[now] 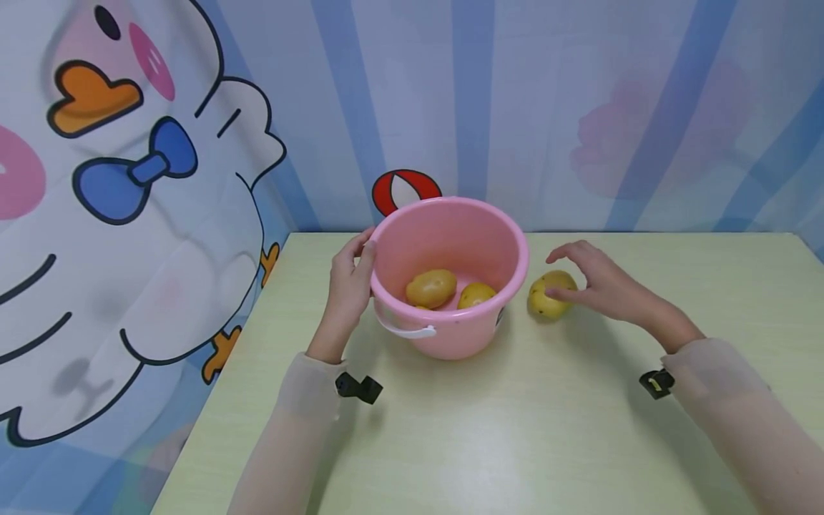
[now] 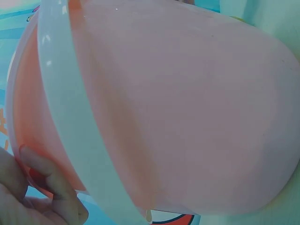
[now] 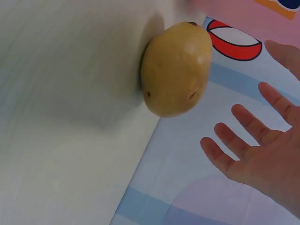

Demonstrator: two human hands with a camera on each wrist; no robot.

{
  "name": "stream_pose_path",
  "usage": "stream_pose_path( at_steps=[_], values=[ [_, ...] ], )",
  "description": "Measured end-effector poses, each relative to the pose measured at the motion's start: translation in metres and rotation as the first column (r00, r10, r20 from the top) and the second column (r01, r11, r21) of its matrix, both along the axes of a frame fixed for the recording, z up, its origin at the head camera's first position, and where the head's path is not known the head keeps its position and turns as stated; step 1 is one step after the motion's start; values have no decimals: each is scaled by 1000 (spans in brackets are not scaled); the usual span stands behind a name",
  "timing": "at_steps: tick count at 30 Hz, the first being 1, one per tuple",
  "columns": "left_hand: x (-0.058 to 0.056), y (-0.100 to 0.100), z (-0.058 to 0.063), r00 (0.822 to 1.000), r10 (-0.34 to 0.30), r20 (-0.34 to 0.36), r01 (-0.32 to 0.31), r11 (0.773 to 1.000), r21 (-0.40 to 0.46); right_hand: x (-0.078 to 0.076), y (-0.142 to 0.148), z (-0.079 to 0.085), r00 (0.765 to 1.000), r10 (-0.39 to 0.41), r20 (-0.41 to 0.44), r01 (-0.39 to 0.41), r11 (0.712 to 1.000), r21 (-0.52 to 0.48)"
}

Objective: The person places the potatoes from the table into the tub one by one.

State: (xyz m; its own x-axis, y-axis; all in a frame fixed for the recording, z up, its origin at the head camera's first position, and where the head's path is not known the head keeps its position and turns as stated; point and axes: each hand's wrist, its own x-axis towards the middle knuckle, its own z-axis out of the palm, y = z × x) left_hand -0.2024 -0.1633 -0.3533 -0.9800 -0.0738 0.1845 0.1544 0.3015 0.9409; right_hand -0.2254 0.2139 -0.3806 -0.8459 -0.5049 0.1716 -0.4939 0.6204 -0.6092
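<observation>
A pink bucket [image 1: 455, 342] stands on the table, its white handle [image 1: 407, 331] hanging down at the front. My left hand [image 1: 347, 286] grips the bucket's left rim between thumb and fingers. Inside lie an oval potato [image 1: 430, 288] and a second potato [image 1: 476, 294], with a sliver of another showing below them. To the right of the bucket, a yellowish potato [image 1: 544, 306] rests on the table. Around it my right hand [image 1: 608, 286] hovers with thumb and fingers spread; the right wrist view shows a gap between the fingers [image 3: 248, 123] and this potato [image 3: 176, 70].
The pale table [image 1: 515, 443] ends at the back against a blue striped backdrop [image 1: 541, 107]. A large cartoon bird [image 1: 161, 286] is printed on the backdrop at the left. Small black devices [image 1: 358, 388] are worn at both wrists.
</observation>
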Motion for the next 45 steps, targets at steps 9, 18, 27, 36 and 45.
stream_pose_path(
  at_steps=[9,18,27,36,45],
  values=[
    [-1,0,0,1000,6,5,-5,1000,-2,-3,-2,-14,998,-16,65,12,997,70],
    [-3,0,0,1000,8,4,-8,1000,-13,-7,-2,-23,998,25,60,-29,998,64],
    [-5,0,-2,1000,4,7,-4,1000,-7,-8,-5,-27,994,7,111,-18,995,98],
    [-4,0,-2,1000,11,7,-11,1000,-2,-12,-7,-34,992,-12,129,-3,993,120],
    [-2,-1,-1,1000,-1,-4,1,1000,12,-15,-11,-36,990,-21,141,-1,989,151]
  ],
)
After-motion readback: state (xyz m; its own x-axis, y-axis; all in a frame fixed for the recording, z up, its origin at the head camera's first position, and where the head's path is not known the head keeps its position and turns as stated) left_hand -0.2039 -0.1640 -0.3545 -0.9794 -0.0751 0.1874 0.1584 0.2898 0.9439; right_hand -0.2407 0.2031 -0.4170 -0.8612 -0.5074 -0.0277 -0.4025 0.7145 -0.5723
